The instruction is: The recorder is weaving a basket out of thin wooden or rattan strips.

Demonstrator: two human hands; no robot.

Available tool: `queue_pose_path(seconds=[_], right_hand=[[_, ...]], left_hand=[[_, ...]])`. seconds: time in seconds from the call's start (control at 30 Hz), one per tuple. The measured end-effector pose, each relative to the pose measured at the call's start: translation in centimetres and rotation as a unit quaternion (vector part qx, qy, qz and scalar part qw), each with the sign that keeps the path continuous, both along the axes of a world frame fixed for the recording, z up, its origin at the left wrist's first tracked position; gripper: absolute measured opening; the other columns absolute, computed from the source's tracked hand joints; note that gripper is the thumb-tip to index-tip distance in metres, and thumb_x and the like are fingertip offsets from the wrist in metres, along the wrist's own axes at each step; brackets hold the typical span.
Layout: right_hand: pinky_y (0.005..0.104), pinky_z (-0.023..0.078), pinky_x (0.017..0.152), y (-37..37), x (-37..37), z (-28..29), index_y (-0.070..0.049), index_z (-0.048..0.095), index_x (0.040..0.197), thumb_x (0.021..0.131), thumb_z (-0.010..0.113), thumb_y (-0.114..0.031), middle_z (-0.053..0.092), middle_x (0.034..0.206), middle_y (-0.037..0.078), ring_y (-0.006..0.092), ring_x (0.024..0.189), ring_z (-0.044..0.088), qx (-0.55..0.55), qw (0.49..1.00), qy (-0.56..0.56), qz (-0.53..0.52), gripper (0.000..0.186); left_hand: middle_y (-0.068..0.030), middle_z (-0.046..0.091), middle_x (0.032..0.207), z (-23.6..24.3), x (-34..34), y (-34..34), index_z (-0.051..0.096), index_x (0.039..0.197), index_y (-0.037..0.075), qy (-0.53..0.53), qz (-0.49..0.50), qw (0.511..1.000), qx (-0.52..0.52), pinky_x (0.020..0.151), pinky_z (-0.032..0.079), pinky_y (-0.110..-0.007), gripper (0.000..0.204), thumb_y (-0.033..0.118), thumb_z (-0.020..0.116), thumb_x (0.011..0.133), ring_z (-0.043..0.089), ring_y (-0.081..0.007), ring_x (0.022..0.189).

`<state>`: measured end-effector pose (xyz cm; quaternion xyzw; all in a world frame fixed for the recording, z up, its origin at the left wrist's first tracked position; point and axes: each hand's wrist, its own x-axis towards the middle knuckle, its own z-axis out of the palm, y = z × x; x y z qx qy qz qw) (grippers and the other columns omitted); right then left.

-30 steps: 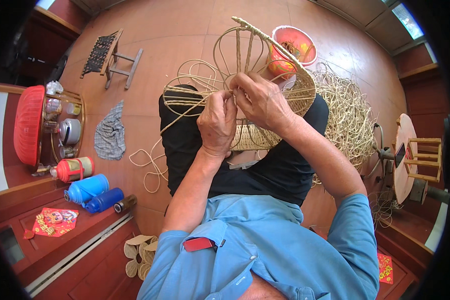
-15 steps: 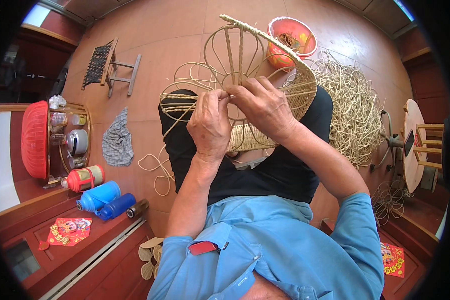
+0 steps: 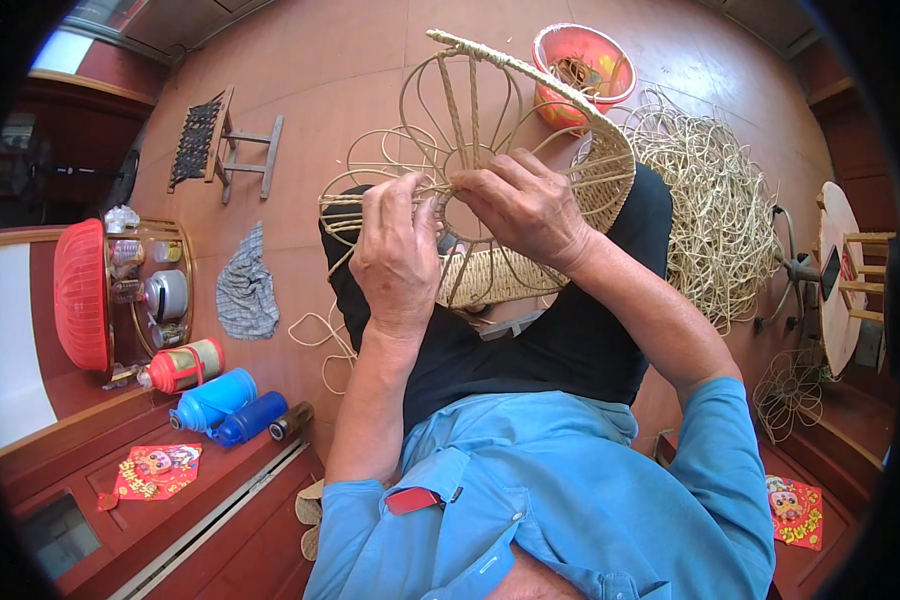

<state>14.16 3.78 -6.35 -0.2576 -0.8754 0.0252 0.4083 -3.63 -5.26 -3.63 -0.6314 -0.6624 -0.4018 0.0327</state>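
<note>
A round wire frame (image 3: 472, 237) with flower-like loops about a central ring stands over my lap. Twisted straw cord (image 3: 451, 100) runs along some of its spokes, and a woven straw band (image 3: 610, 165) curves along its far right side. My right hand (image 3: 526, 212) pinches straw cord at the ring's upper edge, thumb and forefinger together. Just left of it, the curled fingers of my left hand (image 3: 398, 262) pinch cord beside the ring. A short gap separates the two hands. My fingers hide the exact spots they grip.
A big heap of loose straw cord (image 3: 695, 215) lies on the floor at right, below a red basin (image 3: 585, 65). At left are a small stool (image 3: 205, 140), a crumpled cloth (image 3: 248, 285) and several flasks (image 3: 215, 398). A round wooden piece (image 3: 838, 280) stands far right.
My left hand has drawn a little left, away from my right hand, so more of the central ring shows. My right hand stays nearly in place. The view has shifted slightly.
</note>
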Motion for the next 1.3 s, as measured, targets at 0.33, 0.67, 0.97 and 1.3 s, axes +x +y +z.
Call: queue_pose_path(seconds=[0.33,0.67,0.97,1.3], right_hand=[[0.0376,0.060,0.072,-0.3,-0.1,0.4,-0.016,0.071,0.111,0.095,0.080,-0.019,0.069,0.091,0.003,0.0239,0.082,0.071,-0.029,0.999,0.022,-0.014,0.019],[0.0381,0.061,0.070,-0.4,-0.2,1.0,-0.021,0.075,0.119,0.092,0.081,-0.015,0.065,0.092,0.001,0.0229,0.083,0.072,-0.031,0.999,-0.016,-0.009,0.028],[0.0435,0.060,0.073,-0.1,0.1,1.2,-0.017,0.072,0.111,0.096,0.079,-0.016,0.065,0.092,0.005,0.0284,0.085,0.071,-0.058,0.998,-0.032,-0.005,0.017],[0.0528,0.062,0.079,-1.1,-0.7,3.8,-0.013,0.072,0.115,0.103,0.071,-0.021,0.071,0.104,0.014,0.0397,0.098,0.073,-0.168,0.974,-0.147,-0.047,0.015]], left_hand=[[-0.0079,0.070,0.105,2.2,-1.4,1.3,0.075,0.112,0.009,0.198,-0.036,0.979,0.029,0.083,0.057,-0.045,0.012,0.008,0.077,0.100,0.073,-0.0316,0.097],[-0.0065,0.066,0.100,4.9,-3.4,6.8,0.071,0.102,0.011,0.168,-0.098,0.980,0.028,0.087,0.054,-0.044,0.011,0.008,0.078,0.094,0.069,-0.0277,0.097],[-0.0057,0.069,0.097,6.2,-2.5,5.7,0.074,0.108,0.010,0.109,-0.034,0.984,0.139,0.082,0.055,-0.041,0.009,0.009,0.075,0.099,0.068,-0.0259,0.089],[-0.0074,0.073,0.110,-1.9,4.6,-4.4,0.047,0.165,-0.005,-0.586,-0.078,0.786,-0.179,0.074,0.057,-0.025,0.055,0.009,0.061,0.113,0.065,-0.0074,0.082]])
